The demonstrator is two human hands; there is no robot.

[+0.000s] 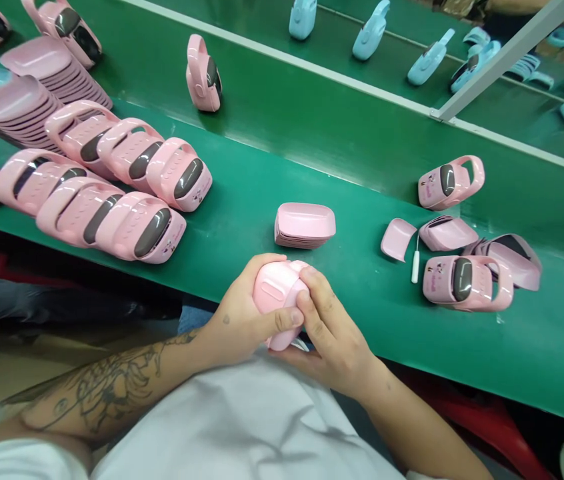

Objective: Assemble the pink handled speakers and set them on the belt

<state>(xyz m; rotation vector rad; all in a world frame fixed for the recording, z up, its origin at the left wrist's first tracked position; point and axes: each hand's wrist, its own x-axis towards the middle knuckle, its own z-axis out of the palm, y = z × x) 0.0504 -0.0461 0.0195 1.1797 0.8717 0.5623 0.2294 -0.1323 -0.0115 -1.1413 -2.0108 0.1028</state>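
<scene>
step: likely pressing a cover onto pink unit (277, 293) | left hand (237, 320) cups it, thumb on top | right hand (332, 340) clamps its side | unit at near edge of green belt (272, 133), cover stack (305, 225) just beyond | next: probably needs an even squeeze

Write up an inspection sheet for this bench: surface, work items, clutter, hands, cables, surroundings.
Surface: green bench top, crossed by a white strip.
Work items: pink unit held at the near edge; short stack of pink covers just beyond it.
Clutter: rows of pink units lying at left; more units and a loose cover at right, with a small white stick between them.
Hands: left hand and right hand both grip the pink unit.
Cables: nothing seen.
Surroundings: blue units on the far lane; grey metal bar slanting above it.
</scene>
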